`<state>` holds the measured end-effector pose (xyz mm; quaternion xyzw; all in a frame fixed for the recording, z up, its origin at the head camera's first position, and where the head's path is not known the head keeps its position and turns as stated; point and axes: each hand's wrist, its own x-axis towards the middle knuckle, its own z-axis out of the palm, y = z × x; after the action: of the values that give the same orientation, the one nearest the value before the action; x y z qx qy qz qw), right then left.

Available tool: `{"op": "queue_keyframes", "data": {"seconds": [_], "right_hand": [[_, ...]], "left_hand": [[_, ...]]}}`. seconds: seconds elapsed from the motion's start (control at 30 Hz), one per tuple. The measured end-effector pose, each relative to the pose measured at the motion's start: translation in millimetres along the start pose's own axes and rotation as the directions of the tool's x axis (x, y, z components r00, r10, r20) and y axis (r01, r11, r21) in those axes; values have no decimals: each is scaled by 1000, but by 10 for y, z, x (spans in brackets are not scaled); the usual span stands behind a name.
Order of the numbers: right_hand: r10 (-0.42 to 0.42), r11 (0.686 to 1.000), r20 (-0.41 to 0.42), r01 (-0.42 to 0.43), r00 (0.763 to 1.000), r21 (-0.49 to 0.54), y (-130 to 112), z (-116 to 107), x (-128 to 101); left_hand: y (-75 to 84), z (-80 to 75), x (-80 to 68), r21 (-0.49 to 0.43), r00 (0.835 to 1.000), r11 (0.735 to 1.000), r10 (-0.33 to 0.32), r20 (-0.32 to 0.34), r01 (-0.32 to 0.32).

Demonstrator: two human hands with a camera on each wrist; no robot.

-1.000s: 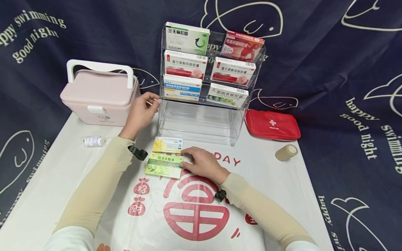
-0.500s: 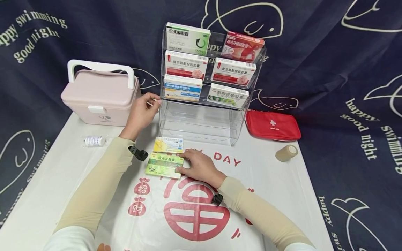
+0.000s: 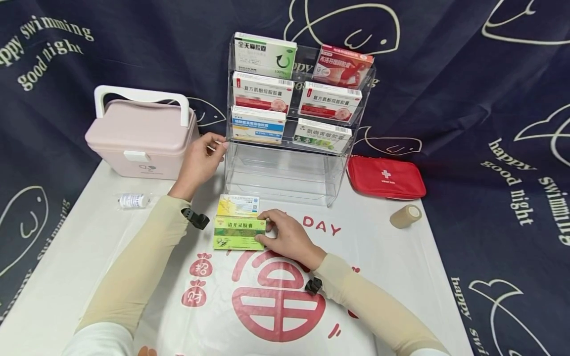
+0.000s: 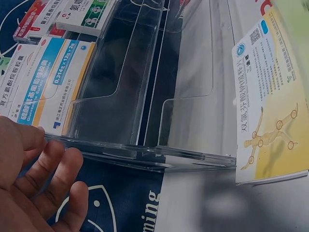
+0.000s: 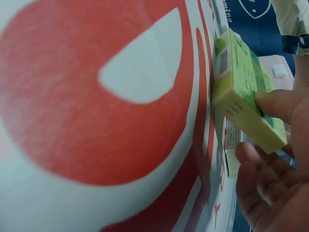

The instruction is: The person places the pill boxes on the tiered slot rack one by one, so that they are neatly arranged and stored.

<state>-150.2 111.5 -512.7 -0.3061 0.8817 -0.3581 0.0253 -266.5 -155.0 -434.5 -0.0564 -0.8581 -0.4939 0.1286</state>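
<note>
My right hand (image 3: 285, 237) pinches the right end of a green medicine box (image 3: 238, 233), thumb on its printed face and fingers behind. In the right wrist view this box (image 5: 246, 92) stands tilted, its near end lifted toward the hand. Just behind it lies a yellow and white medicine box (image 3: 239, 204), partly covered by the green one in the head view. At the left side of the clear acrylic rack (image 3: 280, 170), my left hand (image 3: 202, 158) holds the edge with thumb and fingertips, the other fingers curled. Its fingertips sit beside a blue and white box (image 4: 53, 82).
Several medicine boxes fill the rack's upper tiers, among them a green and white one (image 3: 265, 54) and a red one (image 3: 343, 65). A pink lidded case (image 3: 140, 133), a small wrapped bottle (image 3: 132, 200), a red first aid pouch (image 3: 386, 178) and a tan roll (image 3: 405, 216) stand around.
The green box, lying flat earlier, is now gripped, tipped up and shifted slightly right by my right hand. My left hand stays at the rack's edge.
</note>
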Motion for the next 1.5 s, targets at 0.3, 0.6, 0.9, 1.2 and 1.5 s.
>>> {"op": "queue_keyframes", "data": {"seconds": [0.3, 0.6, 0.9, 1.2, 1.5], "right_hand": [[-101, 990, -93, 110, 990, 91, 92, -5, -81], [-99, 983, -94, 112, 991, 148, 105, -12, -117], [-142, 979, -116, 157, 983, 130, 129, -71, -151], [-167, 975, -103, 180, 981, 131, 112, -97, -178], [-170, 976, -98, 181, 981, 117, 126, -112, -182]], "left_hand": [[-31, 6, 1, -5, 1000, 1000, -8, 7, 8], [-39, 10, -2, -5, 1000, 1000, -14, 11, 14], [-25, 7, -6, -2, 1000, 1000, -12, 14, 12], [7, -3, -13, -1, 1000, 1000, -11, 9, 11], [5, -5, -21, 8, 1000, 1000, -1, 2, 1]]}}
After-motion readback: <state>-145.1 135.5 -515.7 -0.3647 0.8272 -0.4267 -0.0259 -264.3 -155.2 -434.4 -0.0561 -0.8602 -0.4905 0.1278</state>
